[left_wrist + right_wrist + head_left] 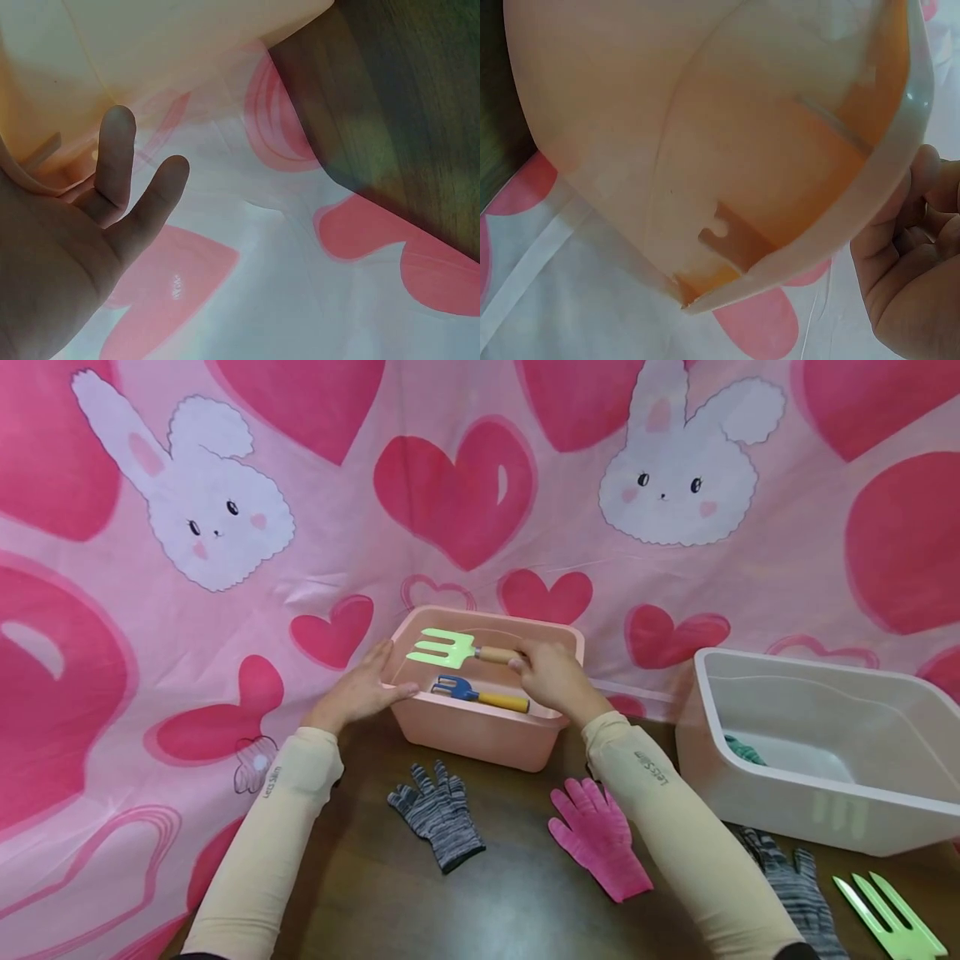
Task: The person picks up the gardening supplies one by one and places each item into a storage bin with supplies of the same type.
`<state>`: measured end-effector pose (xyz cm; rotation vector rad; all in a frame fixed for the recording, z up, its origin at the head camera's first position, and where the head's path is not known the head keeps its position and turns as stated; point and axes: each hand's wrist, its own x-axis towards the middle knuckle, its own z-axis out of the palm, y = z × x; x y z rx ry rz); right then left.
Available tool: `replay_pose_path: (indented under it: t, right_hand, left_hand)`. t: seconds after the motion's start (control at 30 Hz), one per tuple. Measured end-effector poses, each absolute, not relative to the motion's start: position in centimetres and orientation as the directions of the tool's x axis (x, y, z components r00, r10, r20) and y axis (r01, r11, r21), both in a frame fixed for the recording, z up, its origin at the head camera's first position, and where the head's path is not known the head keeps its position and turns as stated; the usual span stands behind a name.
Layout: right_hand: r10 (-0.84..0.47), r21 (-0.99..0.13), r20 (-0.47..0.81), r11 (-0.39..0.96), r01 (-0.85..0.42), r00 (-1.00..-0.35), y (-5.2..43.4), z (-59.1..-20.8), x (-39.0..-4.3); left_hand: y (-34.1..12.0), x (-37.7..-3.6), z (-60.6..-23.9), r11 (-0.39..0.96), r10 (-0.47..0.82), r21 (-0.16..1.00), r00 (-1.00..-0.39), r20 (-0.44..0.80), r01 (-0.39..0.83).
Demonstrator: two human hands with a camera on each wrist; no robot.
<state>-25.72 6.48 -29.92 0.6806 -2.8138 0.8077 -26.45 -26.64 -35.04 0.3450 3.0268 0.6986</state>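
Observation:
In the head view, a pink plastic bin (472, 735) stands against the heart-printed cloth. My right hand (553, 675) pinches the wooden handle of a light green garden hand fork (448, 649), whose tines point left over the bin. Below it, a small blue fork with a yellow handle (480, 695) shows within the bin's front rim. My left hand (360, 687) holds the bin's left rim, thumb toward the front corner. In the left wrist view, two of its fingers (116, 154) stick out beside the bin wall. Curled right-hand fingers (900, 217) show beside the bin rim in the right wrist view.
A grey-and-black glove (442, 814) and a pink glove (600, 839) lie on the dark wooden table. At right stands a whitish bin (810, 802) with something green inside. Another grey glove (802, 893) and a green fork head (892, 914) lie before it.

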Motion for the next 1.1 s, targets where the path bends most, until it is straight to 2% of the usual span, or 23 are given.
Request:
replay_pose_path:
  t: [0.5, 0.73, 1.1]
  right_hand:
    - [-0.389, -0.46, 0.221, 0.767, -0.447, -0.894, 5.4, -29.8, -25.5]
    - [-0.392, -0.404, 0.227, 0.795, -0.452, -0.892, 4.6, -30.1, -25.4]
    - [-0.43, -0.425, 0.22, 0.766, -0.483, -0.875, 3.1, -30.8, -25.5]
  left_hand:
    - [-26.6, -26.2, -34.9, 0.868, 0.215, 0.449, -0.976, 0.045, 0.211]
    - [-26.5, -26.2, -35.0, 0.863, 0.191, 0.472, -0.981, 0.031, 0.182]
    - [-26.4, -26.3, -35.0, 0.846, 0.167, 0.51, -0.986, 0.027, 0.157]
